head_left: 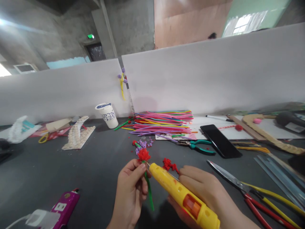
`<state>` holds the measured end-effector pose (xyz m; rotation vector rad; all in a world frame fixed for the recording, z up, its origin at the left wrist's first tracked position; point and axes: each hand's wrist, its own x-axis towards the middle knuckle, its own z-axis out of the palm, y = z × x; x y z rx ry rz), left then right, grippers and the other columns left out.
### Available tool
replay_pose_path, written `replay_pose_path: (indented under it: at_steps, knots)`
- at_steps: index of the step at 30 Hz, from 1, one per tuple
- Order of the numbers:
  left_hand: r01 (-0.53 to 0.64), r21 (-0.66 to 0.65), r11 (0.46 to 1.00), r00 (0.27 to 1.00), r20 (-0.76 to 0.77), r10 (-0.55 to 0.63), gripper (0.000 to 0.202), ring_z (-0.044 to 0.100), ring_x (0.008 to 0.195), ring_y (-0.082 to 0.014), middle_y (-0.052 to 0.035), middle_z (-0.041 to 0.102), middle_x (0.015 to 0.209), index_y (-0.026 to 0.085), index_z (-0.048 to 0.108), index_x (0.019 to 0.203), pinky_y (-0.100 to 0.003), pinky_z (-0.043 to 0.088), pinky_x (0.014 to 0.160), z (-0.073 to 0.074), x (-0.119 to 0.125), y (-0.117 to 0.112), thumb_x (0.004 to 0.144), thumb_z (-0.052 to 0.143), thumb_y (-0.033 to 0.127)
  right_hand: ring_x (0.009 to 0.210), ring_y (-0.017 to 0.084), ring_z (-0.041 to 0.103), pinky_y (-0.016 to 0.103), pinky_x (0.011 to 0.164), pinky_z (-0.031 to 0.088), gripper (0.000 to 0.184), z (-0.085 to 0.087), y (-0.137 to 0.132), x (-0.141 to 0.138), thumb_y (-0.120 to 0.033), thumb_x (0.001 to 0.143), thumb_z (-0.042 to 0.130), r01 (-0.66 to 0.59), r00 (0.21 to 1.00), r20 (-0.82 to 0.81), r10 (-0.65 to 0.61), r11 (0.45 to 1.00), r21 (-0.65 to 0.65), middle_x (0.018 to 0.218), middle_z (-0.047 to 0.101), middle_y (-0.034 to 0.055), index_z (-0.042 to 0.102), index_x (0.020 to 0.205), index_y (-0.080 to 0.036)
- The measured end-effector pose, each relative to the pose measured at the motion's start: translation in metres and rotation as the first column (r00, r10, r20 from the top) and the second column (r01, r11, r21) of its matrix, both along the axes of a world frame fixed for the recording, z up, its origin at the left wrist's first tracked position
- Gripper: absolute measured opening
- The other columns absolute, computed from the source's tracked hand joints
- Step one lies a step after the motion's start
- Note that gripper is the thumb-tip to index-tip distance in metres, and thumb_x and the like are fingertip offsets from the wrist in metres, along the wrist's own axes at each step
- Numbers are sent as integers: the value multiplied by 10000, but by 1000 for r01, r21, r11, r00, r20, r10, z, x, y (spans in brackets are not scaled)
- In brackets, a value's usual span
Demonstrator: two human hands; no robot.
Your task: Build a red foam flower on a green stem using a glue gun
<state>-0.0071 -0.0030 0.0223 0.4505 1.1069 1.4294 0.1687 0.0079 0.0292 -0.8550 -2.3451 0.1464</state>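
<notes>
My left hand (132, 187) pinches a pipe-cleaner flower (144, 156) with a fuzzy red head and a green stem that hangs down past my fingers. My right hand (202, 190) grips a yellow glue gun (181, 194) with an orange trigger; its metal tip points at the base of the red head. A second red fuzzy piece (169, 164) lies on the dark table just behind the glue gun. Purple and red scraps (142, 144) are scattered beyond the flower.
A pile of coloured pipe cleaners (164, 125), teal pliers (195, 144), a black phone (220, 141) and red-handled scissors (240, 186) lie to the right. A paper cup (107, 115), a purple lighter (64, 206) and a white partition wall (190, 82) are also here.
</notes>
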Motion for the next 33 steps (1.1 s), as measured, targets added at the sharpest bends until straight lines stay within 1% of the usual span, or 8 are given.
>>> replay_pose_path:
  at_steps: [2, 9, 12, 16, 21, 27, 33]
  knots:
    - [-2, -6, 1000, 1000, 2, 2, 299, 330, 246, -16, 92, 536, 412, 190, 514, 625, -98, 253, 245, 1, 0, 0, 619, 789, 306, 507, 107, 433, 251, 477, 234, 269, -1, 0, 0, -290, 739, 626, 7, 1000, 6, -7, 1000, 11, 586, 471, -21, 412, 599, -208]
    - [16, -5, 1000, 1000, 5, -16, 296, 328, 245, -12, 76, 577, 458, 192, 502, 627, -102, 251, 246, 2, 1, -1, 627, 777, 304, 504, 107, 420, 256, 476, 232, 257, -1, 1, 0, -299, 743, 611, 13, 1000, 18, -13, 1000, 14, 578, 457, -25, 416, 598, -215]
    - [12, -9, 1000, 1000, -3, -12, 306, 324, 249, -9, 75, 573, 461, 190, 499, 621, -102, 246, 248, 2, 1, -1, 614, 781, 310, 500, 106, 423, 255, 474, 234, 260, -1, 1, -1, -312, 731, 623, 22, 1000, 17, -22, 1000, 12, 571, 459, -27, 425, 595, -212]
    - [18, -14, 1000, 1000, -2, -19, 310, 329, 246, -10, 74, 574, 459, 187, 505, 617, -104, 245, 246, 3, 1, 0, 608, 789, 312, 482, 95, 422, 243, 466, 237, 268, 1, 1, -2, -284, 735, 616, 22, 1000, -5, -22, 999, 28, 552, 455, -31, 419, 570, -207]
    - [2, 1, 1000, 1000, 10, -2, 298, 328, 246, -11, 93, 511, 395, 180, 528, 599, -94, 241, 246, 3, 1, 1, 597, 801, 299, 477, 93, 422, 242, 465, 237, 267, 2, 1, -1, -274, 738, 620, 13, 1000, -4, -13, 1000, 16, 550, 454, -32, 426, 570, -203]
    - [3, -5, 1000, 1000, 20, -3, 282, 322, 246, -13, 94, 513, 390, 181, 534, 598, -91, 258, 240, 3, 1, -1, 616, 794, 288, 472, 96, 429, 239, 460, 236, 284, 0, 1, -1, -285, 724, 640, 17, 1000, 13, -18, 1000, 9, 546, 457, -31, 419, 565, -206]
    - [-3, -4, 1000, 1000, 27, 4, 274, 334, 251, -20, 113, 432, 336, 176, 551, 594, -83, 260, 239, 3, 1, -1, 604, 806, 275, 477, 93, 437, 231, 466, 250, 277, 2, 2, -1, -274, 728, 643, 1, 1000, 5, -1, 1000, -19, 551, 469, -30, 429, 568, -201]
